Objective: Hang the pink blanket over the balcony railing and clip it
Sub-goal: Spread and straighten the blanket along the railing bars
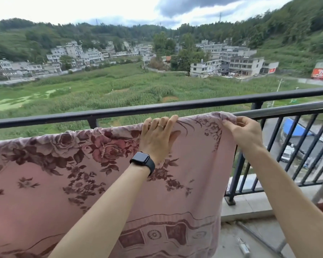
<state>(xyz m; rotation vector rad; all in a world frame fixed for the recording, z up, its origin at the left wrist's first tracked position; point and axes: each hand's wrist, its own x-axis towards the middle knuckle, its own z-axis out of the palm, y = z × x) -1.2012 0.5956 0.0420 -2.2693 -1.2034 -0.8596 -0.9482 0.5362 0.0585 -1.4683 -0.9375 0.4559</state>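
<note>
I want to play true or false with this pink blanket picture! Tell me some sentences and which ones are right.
1. The left hand has a dark watch on its wrist. True.
2. The right hand is holding a clip. False: its fingers pinch the top right corner of the pink blanket, and no clip can be seen.
3. The pink blanket has flowers printed on it. True.
4. The pink blanket lies in a heap on the floor. False: it hangs over a grey bar just in front of the black railing.
5. Both hands are down at the blanket's bottom edge. False: both are at its top edge.
</note>
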